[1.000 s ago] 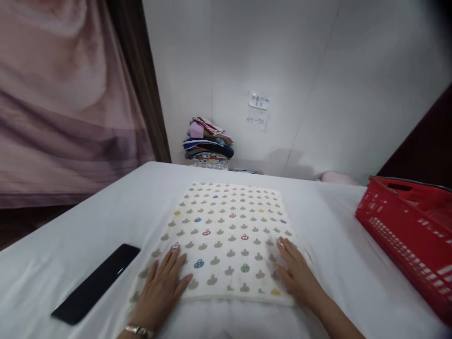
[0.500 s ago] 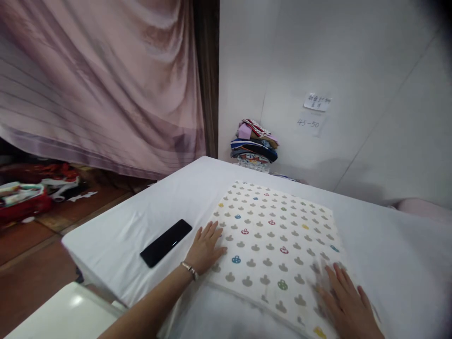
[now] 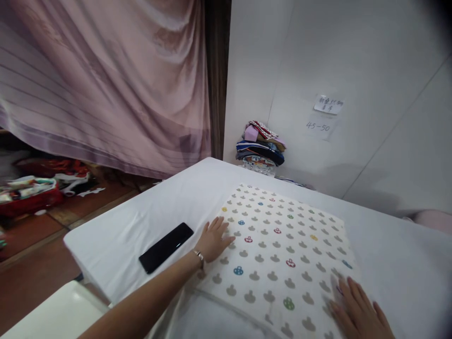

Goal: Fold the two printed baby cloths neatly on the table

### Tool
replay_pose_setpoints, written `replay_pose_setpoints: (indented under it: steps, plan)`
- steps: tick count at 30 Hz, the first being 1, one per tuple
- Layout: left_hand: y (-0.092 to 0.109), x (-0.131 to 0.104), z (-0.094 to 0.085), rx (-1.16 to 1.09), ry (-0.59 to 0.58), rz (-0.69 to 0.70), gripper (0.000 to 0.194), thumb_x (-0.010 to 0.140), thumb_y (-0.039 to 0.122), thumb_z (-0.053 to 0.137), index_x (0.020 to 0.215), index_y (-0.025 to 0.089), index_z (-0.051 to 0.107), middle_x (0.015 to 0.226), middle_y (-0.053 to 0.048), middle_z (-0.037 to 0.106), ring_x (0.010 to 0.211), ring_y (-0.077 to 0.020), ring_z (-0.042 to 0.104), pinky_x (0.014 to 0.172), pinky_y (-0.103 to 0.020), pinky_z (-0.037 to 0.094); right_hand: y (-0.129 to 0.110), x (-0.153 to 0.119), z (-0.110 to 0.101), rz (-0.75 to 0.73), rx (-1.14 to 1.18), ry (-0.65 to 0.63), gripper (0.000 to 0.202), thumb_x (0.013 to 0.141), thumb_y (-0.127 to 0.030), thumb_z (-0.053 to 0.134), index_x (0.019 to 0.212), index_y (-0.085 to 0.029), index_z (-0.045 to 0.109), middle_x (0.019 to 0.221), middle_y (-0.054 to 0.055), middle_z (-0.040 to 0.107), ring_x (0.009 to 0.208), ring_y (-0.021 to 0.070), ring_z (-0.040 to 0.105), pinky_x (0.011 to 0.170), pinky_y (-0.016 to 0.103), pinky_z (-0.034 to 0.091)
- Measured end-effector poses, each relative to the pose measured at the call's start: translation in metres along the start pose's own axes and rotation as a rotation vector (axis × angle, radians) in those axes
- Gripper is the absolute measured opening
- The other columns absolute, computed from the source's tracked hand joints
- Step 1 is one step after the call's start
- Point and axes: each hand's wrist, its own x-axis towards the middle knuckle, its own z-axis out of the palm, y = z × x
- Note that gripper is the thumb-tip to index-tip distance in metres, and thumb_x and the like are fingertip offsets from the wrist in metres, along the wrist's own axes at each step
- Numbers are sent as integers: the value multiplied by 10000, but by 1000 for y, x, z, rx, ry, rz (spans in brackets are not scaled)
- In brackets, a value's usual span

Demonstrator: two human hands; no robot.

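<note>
A cream cloth printed with small grey and coloured shapes lies flat on the white table. My left hand rests flat on the cloth's left edge, fingers spread, a bracelet on the wrist. Down at the lower right, my right hand presses flat on the cloth's near right part and is partly cut off by the frame. Neither hand holds anything.
A black phone lies on the table left of my left hand. A stack of folded clothes sits against the white wall beyond the table. A pink curtain hangs at left, with red items on the floor below.
The view has swung left, so the red basket is out of sight. My left hand has slid up the cloth's left edge; my right hand has stayed on the near right part.
</note>
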Motion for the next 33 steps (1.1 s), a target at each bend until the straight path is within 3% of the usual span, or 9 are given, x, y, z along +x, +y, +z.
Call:
replay_pose_setpoints:
  steps: [3,6,10,15,19,22,27,33]
  plan:
    - [11,40,1,32,3,81,631,832,590,345,1323,196,399,1469,-97,251,1365,-258,142,1094,-471,125,-16,40,-14,216,-14,-126,556,811,-485,310,1354,-371,360,1428,48,328,1332,257,205,1015,539,284]
    - [20,85,9,103,-28,111,631,839,575,334,1325,178,397,1477,-105,224,1366,-264,131,1091,-471,103,-35,91,-29,246,12,-296,656,851,-546,243,1385,-176,328,1459,98,250,1347,257,175,1073,497,214]
    - [29,144,21,184,-24,123,643,844,566,305,1340,164,378,1485,-109,195,1367,-274,121,1082,-495,87,-41,152,-30,196,51,-351,683,874,-574,217,1399,-142,282,1482,95,170,1364,235,109,1093,457,156]
    - [22,198,26,203,-41,80,713,836,598,223,1378,144,317,1497,-99,151,1371,-271,96,1086,-490,85,-10,198,-5,262,48,-323,673,890,-549,202,1409,-123,250,1497,85,103,1372,216,49,1101,422,105]
    - [4,217,32,149,-38,-17,778,807,653,181,1400,157,268,1499,-99,130,1370,-281,98,1076,-515,112,23,202,18,433,50,-374,666,885,-545,224,1396,-121,280,1487,104,164,1368,232,92,1090,430,107]
    - [-1,221,33,134,-34,-15,777,802,651,200,1396,156,281,1496,-105,142,1367,-292,107,1065,-529,139,35,199,25,454,81,-393,662,882,-559,203,1391,-146,293,1491,91,161,1368,229,85,1086,424,104]
    - [12,232,28,162,-4,-22,728,810,634,208,1366,184,339,1488,-97,188,1362,-292,131,1052,-546,151,45,218,22,513,101,-396,671,884,-560,176,1409,-147,242,1495,95,141,1368,232,78,1081,413,106]
    - [19,266,35,209,0,67,785,805,644,195,1396,135,280,1495,-93,160,1369,-283,92,1084,-508,87,76,246,30,603,34,-386,669,882,-561,200,1398,-140,257,1489,102,166,1362,241,104,1079,428,97]
